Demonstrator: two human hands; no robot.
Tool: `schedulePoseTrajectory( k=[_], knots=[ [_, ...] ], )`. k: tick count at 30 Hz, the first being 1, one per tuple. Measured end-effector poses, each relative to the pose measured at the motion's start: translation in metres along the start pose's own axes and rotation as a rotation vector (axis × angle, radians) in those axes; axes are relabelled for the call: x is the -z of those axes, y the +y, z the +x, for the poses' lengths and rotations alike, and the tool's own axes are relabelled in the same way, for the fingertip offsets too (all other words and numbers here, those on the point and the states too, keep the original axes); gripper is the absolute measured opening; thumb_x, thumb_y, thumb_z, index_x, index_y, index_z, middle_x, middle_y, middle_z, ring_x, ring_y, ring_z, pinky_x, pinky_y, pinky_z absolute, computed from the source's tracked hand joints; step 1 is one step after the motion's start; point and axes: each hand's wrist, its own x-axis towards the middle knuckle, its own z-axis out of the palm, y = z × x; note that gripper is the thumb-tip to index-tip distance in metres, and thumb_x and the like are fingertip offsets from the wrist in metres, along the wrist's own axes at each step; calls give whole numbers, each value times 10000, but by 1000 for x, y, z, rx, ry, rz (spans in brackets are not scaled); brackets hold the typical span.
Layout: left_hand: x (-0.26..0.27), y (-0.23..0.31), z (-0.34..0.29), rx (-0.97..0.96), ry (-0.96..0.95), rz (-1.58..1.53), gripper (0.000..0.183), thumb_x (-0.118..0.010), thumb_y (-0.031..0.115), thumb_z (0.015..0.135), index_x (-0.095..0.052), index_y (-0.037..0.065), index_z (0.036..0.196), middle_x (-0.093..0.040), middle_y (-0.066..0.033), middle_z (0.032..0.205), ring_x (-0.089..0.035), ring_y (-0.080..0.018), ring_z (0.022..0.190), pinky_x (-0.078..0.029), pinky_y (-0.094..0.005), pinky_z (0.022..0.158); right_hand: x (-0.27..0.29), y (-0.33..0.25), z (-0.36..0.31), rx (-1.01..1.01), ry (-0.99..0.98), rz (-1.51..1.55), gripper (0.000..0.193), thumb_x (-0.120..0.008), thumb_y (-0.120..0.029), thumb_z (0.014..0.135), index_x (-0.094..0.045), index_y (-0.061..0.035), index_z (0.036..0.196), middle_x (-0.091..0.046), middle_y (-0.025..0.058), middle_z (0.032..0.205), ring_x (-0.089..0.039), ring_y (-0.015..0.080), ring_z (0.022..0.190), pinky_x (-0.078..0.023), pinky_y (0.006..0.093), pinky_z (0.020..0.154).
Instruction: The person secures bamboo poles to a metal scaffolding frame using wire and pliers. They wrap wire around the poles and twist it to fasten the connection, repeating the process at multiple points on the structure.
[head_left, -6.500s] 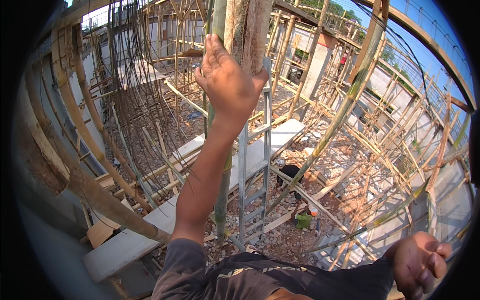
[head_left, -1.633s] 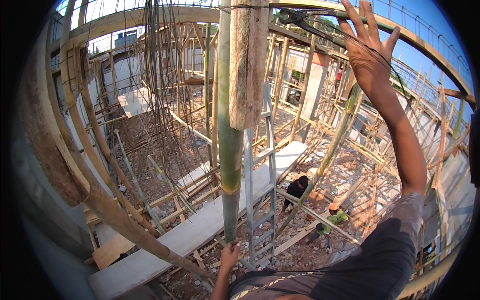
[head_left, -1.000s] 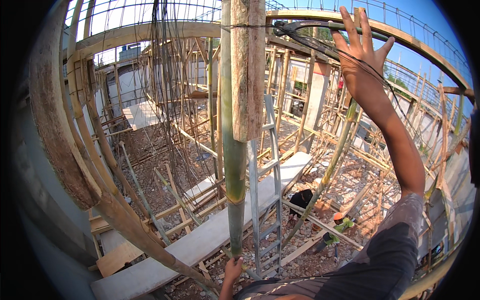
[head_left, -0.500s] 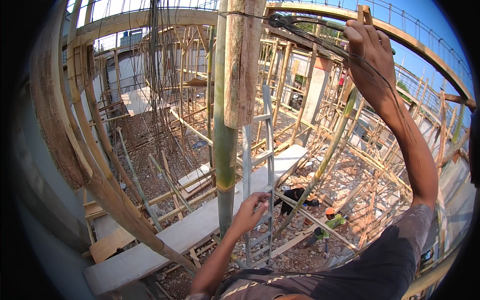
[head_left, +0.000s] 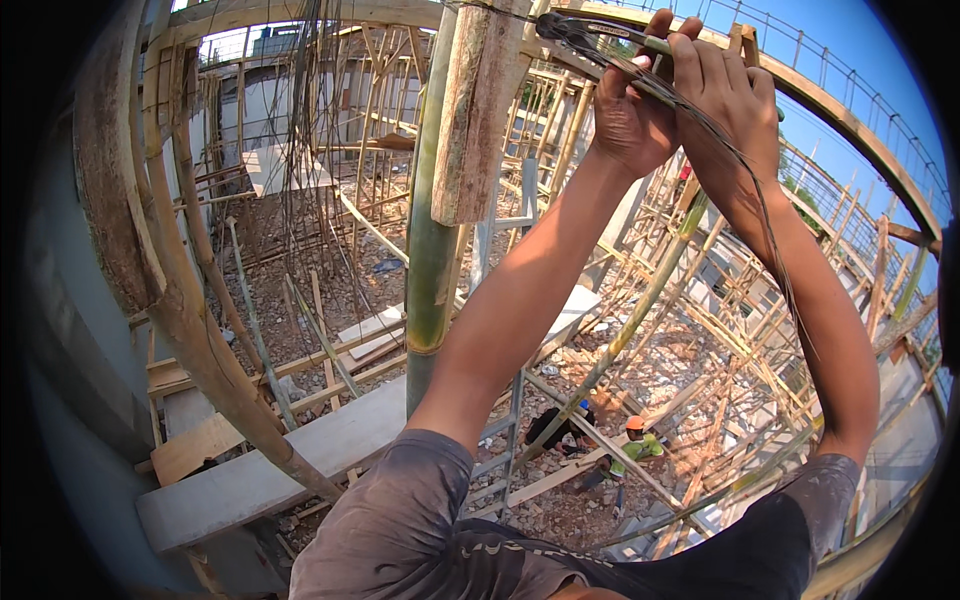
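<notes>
A pair of pincers with dark jaws and greenish handles is raised at the top, its head beside the wooden post. My right hand is closed round the handles, with a bundle of thin tie wire trailing from it along my forearm. My left hand is up against the right one, thumb and fingers around the handles; part of its grip is hidden. Left of the jaws, a wire loop wraps a rough timber piece and a green bamboo pole standing together.
A metal ladder stands below my left arm. Far down on the rubble ground, a person in an orange helmet and another in dark clothes crouch. Loose wires hang at the left. A concrete beam crosses below.
My left hand has risen from beside the ladder to the pincers, next to my right hand. The right hand stays on the handles. The view has shifted slightly.
</notes>
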Motion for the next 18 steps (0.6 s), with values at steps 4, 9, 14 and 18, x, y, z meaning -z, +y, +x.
schedulePoseTrajectory(
  k=[4,9,14,18],
  knots=[
    [22,-13,26,-140,-60,117,290,-525,439,1054,-608,196,1189,-605,15,1314,-580,-171,1208,-471,-364,1049,5,12,-3,44,-47,237,597,-705,-207,851,-489,-66,1389,-625,105,1188,-635,239,1088,-488,397,911],
    [9,-8,13,-120,82,219,302,-525,490,1042,-588,201,978,-612,3,1226,-575,-242,1207,-479,-451,1007,22,77,2,-273,-1047,1310,733,-698,-433,933,-423,-22,1474,-657,188,1266,-700,267,1084,-586,398,889],
    [12,-2,12,-13,-19,124,325,-600,546,981,-579,222,967,-628,17,1227,-594,-308,1224,-559,-509,947,-10,67,-8,-435,-1139,2342,586,-633,-431,928,-523,3,1306,-670,189,1136,-686,268,967,-581,363,742],
    [20,0,1,62,90,121,428,-629,623,929,-626,234,1108,-634,6,1291,-621,-292,1210,-583,-500,943,-22,61,2,-473,-1362,1896,474,-593,-330,837,-598,35,1140,-545,49,780,-558,195,704,-421,328,611]
  ],
)
